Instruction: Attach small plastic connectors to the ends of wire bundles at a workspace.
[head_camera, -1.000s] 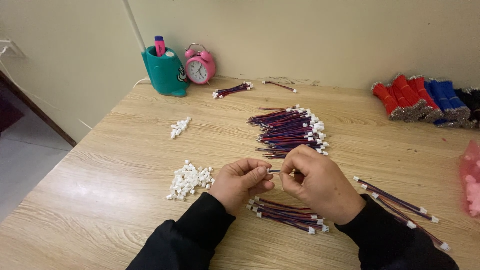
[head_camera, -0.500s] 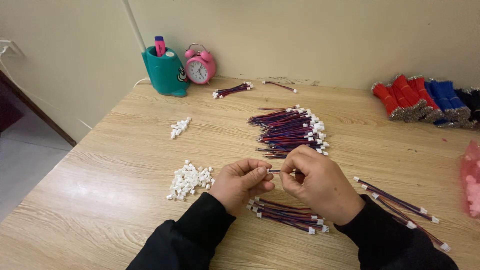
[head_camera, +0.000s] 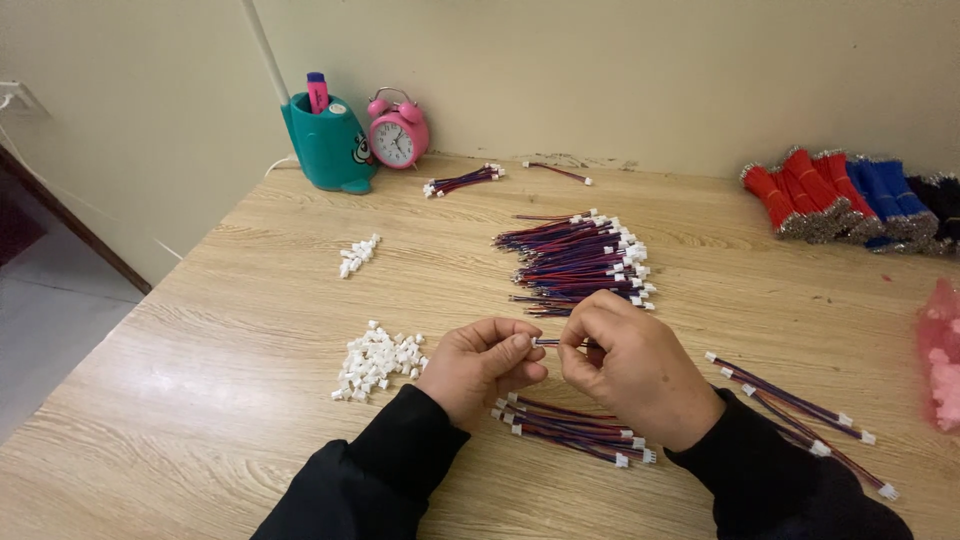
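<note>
Both hands meet over the wooden table (head_camera: 250, 300), and between them runs a short wire (head_camera: 548, 343) with red and blue strands. The left hand (head_camera: 480, 368) is curled, its thumb and forefinger pinched on one end of that wire; whether a small white plug is hidden in the pinch cannot be told. The right hand (head_camera: 630, 368) is also closed, its fingertips (head_camera: 572, 352) gripping the wire just across the gap from the left fingers. The wire lies level between the two pinches, above the table and not touching it. Just left of the left fingers sits a heap of white plugs (head_camera: 378, 358); a smaller heap (head_camera: 358, 254) lies farther beyond it. Under the wrists rests a small bundle of finished wires (head_camera: 575, 430), and beyond the right fingers is a large pile of wires (head_camera: 580, 260). A few long wires (head_camera: 800, 420) lie to the right of the right hand. To do this fiddly step well, it seems wise to keep both pinches close to the wire's tip, hold the strands straight and in line, and press gently so the thin ends do not bend.
</note>
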